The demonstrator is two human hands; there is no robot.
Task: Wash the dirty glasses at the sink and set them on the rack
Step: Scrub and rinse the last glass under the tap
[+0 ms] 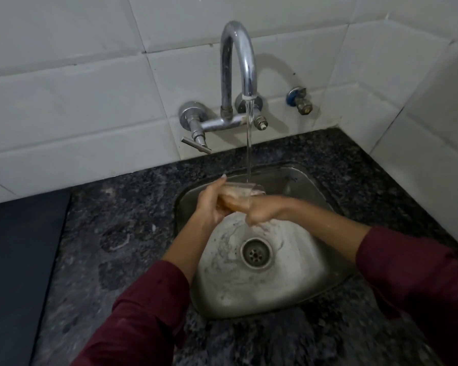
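Note:
A clear drinking glass (237, 195) lies on its side over the steel sink (296, 180), under the running water stream (249, 143) from the chrome tap (238, 62). My left hand (212, 204) grips the glass around its base end. My right hand (262, 210) is at the glass's open end, its fingers seemingly tucked inside; motion blur hides the exact hold. No rack is in view.
The sink has a round drain (256, 253) and sits in a dark speckled granite counter (122, 233). A dark flat panel (16, 273) lies at the left. White tiled walls stand behind and to the right, with a small valve (300, 100).

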